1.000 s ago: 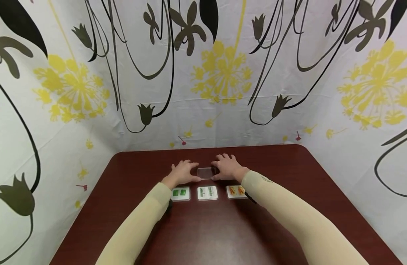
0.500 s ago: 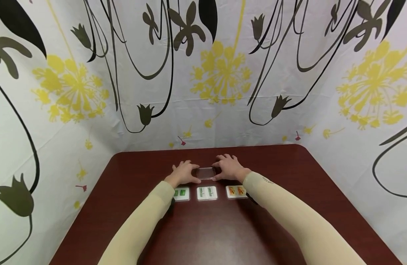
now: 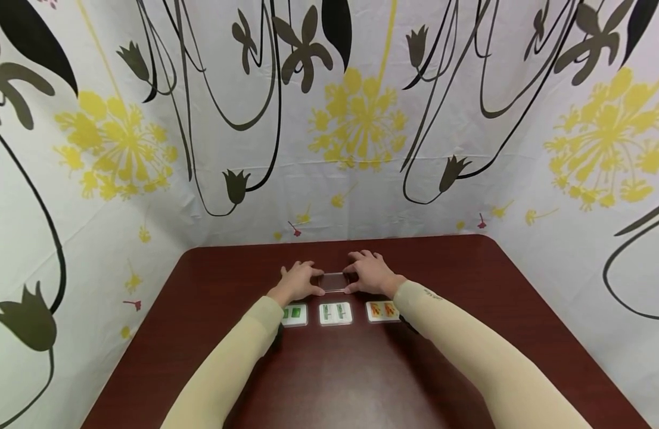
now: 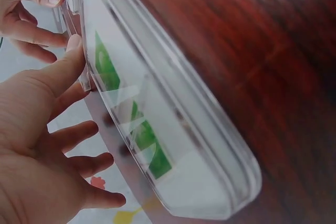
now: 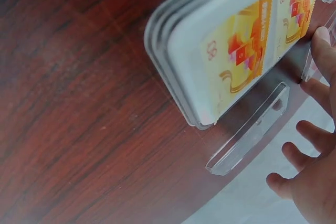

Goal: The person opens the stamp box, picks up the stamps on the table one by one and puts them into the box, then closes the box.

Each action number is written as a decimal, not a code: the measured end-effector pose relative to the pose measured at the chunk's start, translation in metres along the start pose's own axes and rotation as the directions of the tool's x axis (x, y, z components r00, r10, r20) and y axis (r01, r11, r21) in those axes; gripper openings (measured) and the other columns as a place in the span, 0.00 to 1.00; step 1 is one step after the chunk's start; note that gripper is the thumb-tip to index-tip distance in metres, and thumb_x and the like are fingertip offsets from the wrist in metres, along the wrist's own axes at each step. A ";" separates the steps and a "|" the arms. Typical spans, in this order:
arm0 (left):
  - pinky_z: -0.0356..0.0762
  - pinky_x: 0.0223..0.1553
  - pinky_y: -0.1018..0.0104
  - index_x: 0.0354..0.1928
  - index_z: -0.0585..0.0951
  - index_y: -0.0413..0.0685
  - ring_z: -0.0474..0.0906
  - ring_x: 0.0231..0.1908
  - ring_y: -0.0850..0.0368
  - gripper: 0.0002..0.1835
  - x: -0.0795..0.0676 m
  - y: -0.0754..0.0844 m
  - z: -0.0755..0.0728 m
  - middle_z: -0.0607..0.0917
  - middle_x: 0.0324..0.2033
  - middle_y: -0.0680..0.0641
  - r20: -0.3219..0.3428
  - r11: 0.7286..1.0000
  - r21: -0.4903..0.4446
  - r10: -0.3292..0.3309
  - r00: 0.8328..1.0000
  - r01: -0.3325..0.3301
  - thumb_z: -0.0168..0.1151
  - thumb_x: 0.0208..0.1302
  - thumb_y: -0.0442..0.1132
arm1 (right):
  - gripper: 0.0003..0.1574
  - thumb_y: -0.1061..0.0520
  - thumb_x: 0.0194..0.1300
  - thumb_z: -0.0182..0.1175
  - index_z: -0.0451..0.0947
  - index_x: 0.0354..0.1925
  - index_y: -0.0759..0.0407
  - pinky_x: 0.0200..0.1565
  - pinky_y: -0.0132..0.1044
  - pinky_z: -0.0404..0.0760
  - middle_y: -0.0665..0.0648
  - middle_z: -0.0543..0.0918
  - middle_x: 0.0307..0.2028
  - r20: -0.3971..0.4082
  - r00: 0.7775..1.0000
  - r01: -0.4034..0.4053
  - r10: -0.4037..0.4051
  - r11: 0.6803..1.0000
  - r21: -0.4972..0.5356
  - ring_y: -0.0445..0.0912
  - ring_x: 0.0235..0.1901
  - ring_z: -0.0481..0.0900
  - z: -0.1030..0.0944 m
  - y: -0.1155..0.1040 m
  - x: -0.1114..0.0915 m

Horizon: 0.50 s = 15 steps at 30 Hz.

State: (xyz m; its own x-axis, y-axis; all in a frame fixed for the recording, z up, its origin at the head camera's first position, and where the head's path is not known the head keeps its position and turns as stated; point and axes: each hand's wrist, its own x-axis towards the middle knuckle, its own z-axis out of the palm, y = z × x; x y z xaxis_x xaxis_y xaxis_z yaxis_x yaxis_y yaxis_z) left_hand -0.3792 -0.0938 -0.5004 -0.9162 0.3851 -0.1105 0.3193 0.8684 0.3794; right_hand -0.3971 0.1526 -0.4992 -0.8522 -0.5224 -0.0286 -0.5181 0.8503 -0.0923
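Observation:
A clear, flat plastic case (image 3: 333,282) lies between the two hands near the table's far side. My left hand (image 3: 297,280) pinches its left end between thumb and forefinger, the other fingers spread. At the opposite end my right hand (image 3: 369,274) does the same with thumb and forefinger. In front stand three clear cases with white inserts: one with green pictures (image 3: 295,314), partly behind the left forearm, one with pale green print (image 3: 335,313), and one with orange-yellow pictures (image 3: 383,310), partly behind the right sleeve.
A loose clear plastic piece (image 5: 249,132) lies on the dark red-brown table (image 3: 335,375), below the right hand's fingers in the right wrist view. White patterned cloth (image 3: 329,202) hangs behind the table and on both sides.
Both hands keep their place at the clear case's ends. The fingers have shifted only slightly; the other cases have not moved.

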 end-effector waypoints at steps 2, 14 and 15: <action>0.39 0.65 0.24 0.69 0.76 0.57 0.48 0.74 0.31 0.32 0.000 0.001 0.000 0.62 0.75 0.43 -0.002 1.000 0.008 0.005 1.000 -0.005 0.70 0.63 0.54 | 0.39 0.27 0.58 0.66 0.81 0.63 0.42 0.66 0.65 0.58 0.57 0.61 0.75 -0.004 1.000 0.005 -0.005 1.000 -0.008 0.60 0.73 0.56 0.000 -0.001 0.000; 0.40 0.65 0.23 0.68 0.77 0.58 0.48 0.74 0.32 0.30 -0.003 0.004 -0.007 0.62 0.75 0.43 0.006 0.999 0.032 0.020 1.000 -0.021 0.68 0.65 0.55 | 0.36 0.31 0.62 0.66 0.81 0.62 0.45 0.66 0.65 0.57 0.56 0.57 0.76 -0.003 0.999 0.039 -0.040 0.999 -0.016 0.59 0.73 0.54 -0.008 -0.008 -0.006; 0.40 0.65 0.23 0.68 0.77 0.58 0.48 0.75 0.32 0.30 -0.004 0.004 -0.007 0.62 0.75 0.43 0.007 0.999 0.034 0.020 1.000 -0.020 0.68 0.65 0.55 | 0.36 0.31 0.62 0.66 0.81 0.61 0.45 0.66 0.65 0.57 0.56 0.57 0.76 -0.007 0.999 0.044 -0.044 0.999 -0.018 0.59 0.73 0.54 -0.009 -0.008 -0.006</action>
State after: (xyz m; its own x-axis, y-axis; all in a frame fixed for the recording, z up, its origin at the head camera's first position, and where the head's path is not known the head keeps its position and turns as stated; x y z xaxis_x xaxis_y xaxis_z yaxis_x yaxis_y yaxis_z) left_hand -0.3764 -0.0945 -0.4918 -0.9081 0.4044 -0.1090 0.3457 0.8706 0.3500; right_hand -0.3880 0.1494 -0.4896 -0.8291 -0.5588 -0.0179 -0.5562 0.8276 -0.0753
